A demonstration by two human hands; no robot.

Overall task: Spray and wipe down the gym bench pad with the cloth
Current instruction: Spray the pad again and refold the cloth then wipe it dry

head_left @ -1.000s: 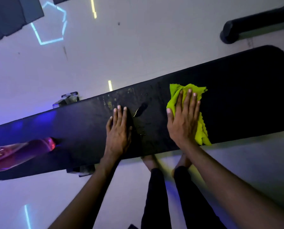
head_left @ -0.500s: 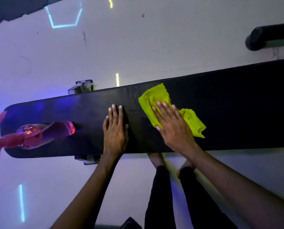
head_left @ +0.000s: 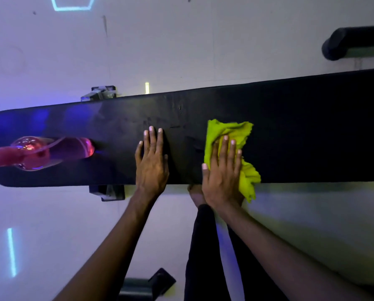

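Observation:
The long black bench pad (head_left: 301,131) runs across the view from left to right. My right hand (head_left: 223,170) lies flat on a yellow-green cloth (head_left: 229,131), pressing it on the pad near its front edge; part of the cloth hangs over that edge. My left hand (head_left: 152,161) rests flat on the pad, fingers together, just left of the cloth, holding nothing. A pink spray bottle (head_left: 51,152) lies on its side at the pad's left end.
Bench frame feet (head_left: 101,93) (head_left: 107,192) stick out under the pad on both sides. A dark padded bar (head_left: 353,42) lies on the pale floor at the upper right. My legs and feet (head_left: 203,246) stand close to the pad's front edge.
My right hand has drawn the cloth from the pad's far side toward the front edge and turned straight. The left hand stays planted. The view has shifted left along the bench.

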